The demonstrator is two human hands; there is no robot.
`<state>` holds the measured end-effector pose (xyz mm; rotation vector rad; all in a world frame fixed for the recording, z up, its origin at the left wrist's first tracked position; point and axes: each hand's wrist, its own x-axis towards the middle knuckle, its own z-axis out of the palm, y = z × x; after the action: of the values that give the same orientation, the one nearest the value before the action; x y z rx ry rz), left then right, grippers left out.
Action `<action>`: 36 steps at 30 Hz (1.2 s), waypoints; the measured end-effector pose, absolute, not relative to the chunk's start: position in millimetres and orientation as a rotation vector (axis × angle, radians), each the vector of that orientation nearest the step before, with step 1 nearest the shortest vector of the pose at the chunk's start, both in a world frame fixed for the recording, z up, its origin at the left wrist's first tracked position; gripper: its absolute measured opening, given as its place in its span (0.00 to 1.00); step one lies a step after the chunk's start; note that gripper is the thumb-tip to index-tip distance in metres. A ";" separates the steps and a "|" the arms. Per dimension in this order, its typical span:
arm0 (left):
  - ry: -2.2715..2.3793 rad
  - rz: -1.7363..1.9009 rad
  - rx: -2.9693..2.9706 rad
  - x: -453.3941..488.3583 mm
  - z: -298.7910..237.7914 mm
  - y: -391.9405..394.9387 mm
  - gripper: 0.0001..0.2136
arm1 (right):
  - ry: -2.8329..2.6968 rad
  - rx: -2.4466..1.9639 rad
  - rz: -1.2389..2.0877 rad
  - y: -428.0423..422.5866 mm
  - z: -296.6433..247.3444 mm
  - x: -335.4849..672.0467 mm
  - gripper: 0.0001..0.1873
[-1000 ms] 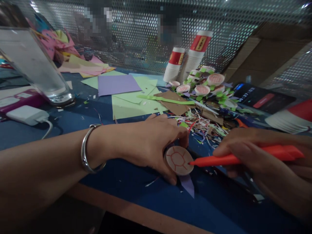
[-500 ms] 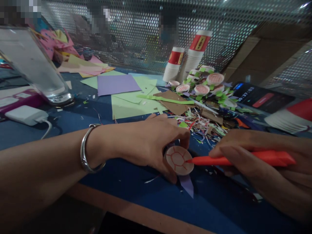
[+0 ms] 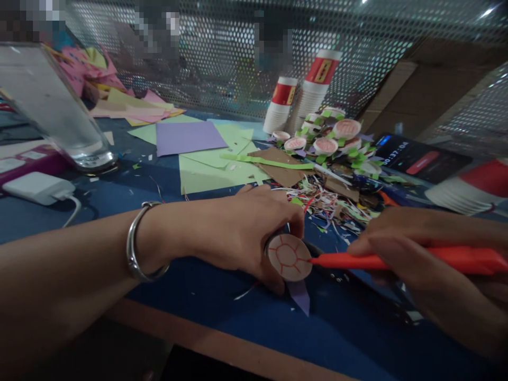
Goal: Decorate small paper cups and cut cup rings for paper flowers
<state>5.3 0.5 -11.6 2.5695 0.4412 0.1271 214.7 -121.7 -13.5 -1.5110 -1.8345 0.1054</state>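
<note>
My left hand (image 3: 254,238), with a silver bangle at the wrist, grips a small round paper cup base (image 3: 288,255) between thumb and fingers. Red lines on its pale face form an inner ring with spokes running outward. A pointed purple paper piece (image 3: 299,297) sticks out below it. In my right hand (image 3: 420,280) is a red marker (image 3: 397,260), its tip at the disc's right edge. Beyond the hands lies a pile of similar round pieces (image 3: 326,145) with green and purple paper bits attached.
Paper scraps (image 3: 333,209) lie behind my hands. Green sheets (image 3: 206,177) and a purple sheet (image 3: 190,138) are further left. Stacked paper cups (image 3: 313,90) stand at the back, with a phone (image 3: 420,159) to their right. A glass (image 3: 67,116) and white charger (image 3: 37,186) sit left.
The marker tip has moved from the inner ring outward to the disc's right edge, and my right hand has shifted right. My left hand keeps its hold on the disc.
</note>
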 end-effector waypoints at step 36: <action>0.406 0.165 2.595 5.6 -12.9 6.0 0.23 | -2.074 -1.213 0.334 -109.5 -16.5 214.1 0.11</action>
<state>5.6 6.0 -12.9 2.5954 0.4063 0.1646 214.1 -109.5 -16.5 -1.2135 -2.0742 0.3345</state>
